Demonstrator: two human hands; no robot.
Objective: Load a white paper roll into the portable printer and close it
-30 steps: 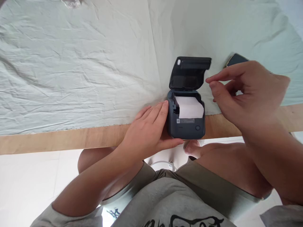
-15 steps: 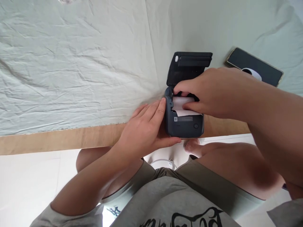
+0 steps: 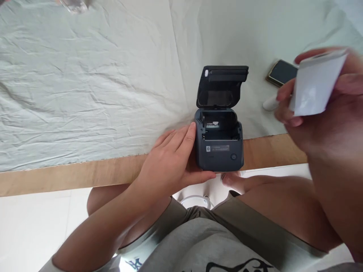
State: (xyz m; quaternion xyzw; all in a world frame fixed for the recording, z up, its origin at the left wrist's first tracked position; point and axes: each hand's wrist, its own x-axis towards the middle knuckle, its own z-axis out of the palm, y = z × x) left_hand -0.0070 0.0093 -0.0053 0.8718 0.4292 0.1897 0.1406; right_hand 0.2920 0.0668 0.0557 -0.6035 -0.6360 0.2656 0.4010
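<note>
A person in a grey shirt (image 3: 181, 245) sits with both bare hands at work around a dark blue printer (image 3: 219, 160) at the near edge of a cloth-covered bench (image 3: 79, 172). The printer stands with its front, marked by a round power button (image 3: 233, 156), towards the person, and its long axis, body to raised lid, runs straight away from them. The lid (image 3: 219, 90) tips up and back at the printer's far side, baring a dark paper bay (image 3: 218, 124) with a small printed label inside. The left hand (image 3: 167, 158) is spread wide against the printer's left side, fingers together along the wall, thumb stretched under the front edge. To the right of the printer and well apart from it, the right hand (image 3: 330, 122) grips a white paper roll (image 3: 316, 85) above the bench, fingers narrowed on its sides. The visible paper slants from the upper right down towards the printer's side; blur leaves the direction of the roll's core unclear. Beyond and right of the printer lies a phone (image 3: 283, 71), partly hidden by the fingers, with a white rounded object (image 3: 270, 104) between phone and printer.
</note>
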